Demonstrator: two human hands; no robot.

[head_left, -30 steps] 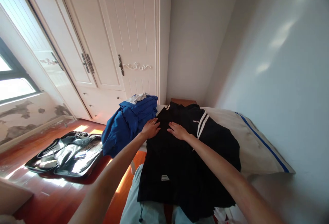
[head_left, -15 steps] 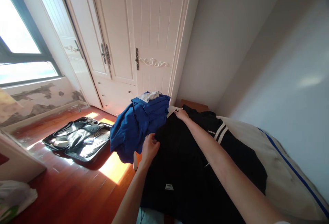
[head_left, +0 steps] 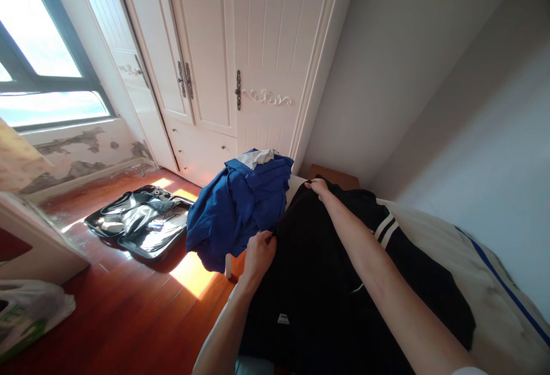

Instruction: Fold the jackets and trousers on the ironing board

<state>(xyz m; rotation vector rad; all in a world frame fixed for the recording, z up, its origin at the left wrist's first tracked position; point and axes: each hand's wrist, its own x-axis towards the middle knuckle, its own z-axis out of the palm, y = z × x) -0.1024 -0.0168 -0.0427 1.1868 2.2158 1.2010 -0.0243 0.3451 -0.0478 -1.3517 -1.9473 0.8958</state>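
Note:
A black garment (head_left: pixel 301 272) with a small white label near its lower end lies spread over the near side of the bed. My left hand (head_left: pixel 260 253) is closed on its left edge, beside a heaped blue garment (head_left: pixel 240 203) with a white patch on top. Farther off, my right hand (head_left: pixel 318 187) pinches the black garment's far edge. Under and beyond my right forearm lies another dark garment (head_left: pixel 412 254) with two white stripes.
An open black suitcase (head_left: pixel 144 223) with things in it lies on the red wooden floor (head_left: pixel 141 312). White wardrobe (head_left: pixel 206 48) stands behind. The beige bed (head_left: pixel 433 229) extends right, against the wall. A plastic bag (head_left: pixel 34 312) sits at lower left.
My left hand has closed on the black garment's edge, which is now lifted slightly between my hands. The view has shifted, so the room's things appear a little farther right.

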